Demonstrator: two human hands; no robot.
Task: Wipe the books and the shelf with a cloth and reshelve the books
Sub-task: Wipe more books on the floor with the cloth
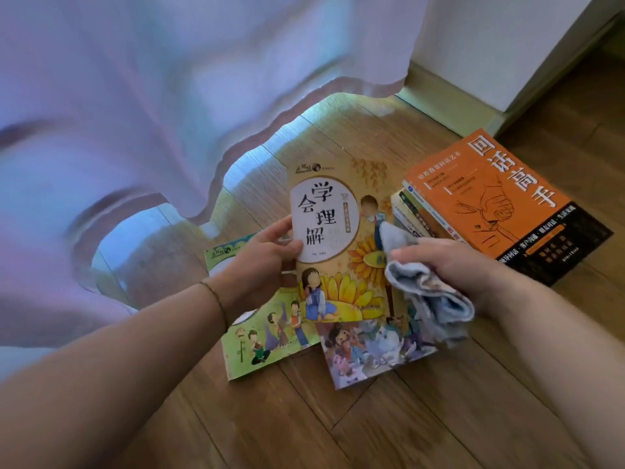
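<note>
Gripping the yellow book (338, 231) by its left edge, the left hand (267, 255) has its thumb curled over the cover beside the white title oval and its fingers tucked behind. That book is held over the floor (372, 428) at the middle of the scene, cover up — its long axis runs near to far, leaning slightly left at the far end, with the title at the far part and the sunflower drawing near. A thin cord bracelet (214, 299) circles the left wrist.

At the right, the right hand (449, 265) holds a bunched pale blue cloth (429, 292), fingers curled round it; the cloth's far corner touches the yellow book's right edge.

Under the yellow book lie two more picture books flat on the floor: a green book (267, 333) sticking out at the left and near, and a purple book (372, 353) sticking out near and right, both with long axes roughly near to far.

Farther right, a stack of books (412, 214) rests on the floor, topped by an orange book (490, 198) whose long axis runs from near right to far left — its large title reads along the far right edge.

A pale purple curtain (135, 96) hangs across the far left, its hem just off the floor. A white wall (507, 45) with a skirting board stands far right.
</note>
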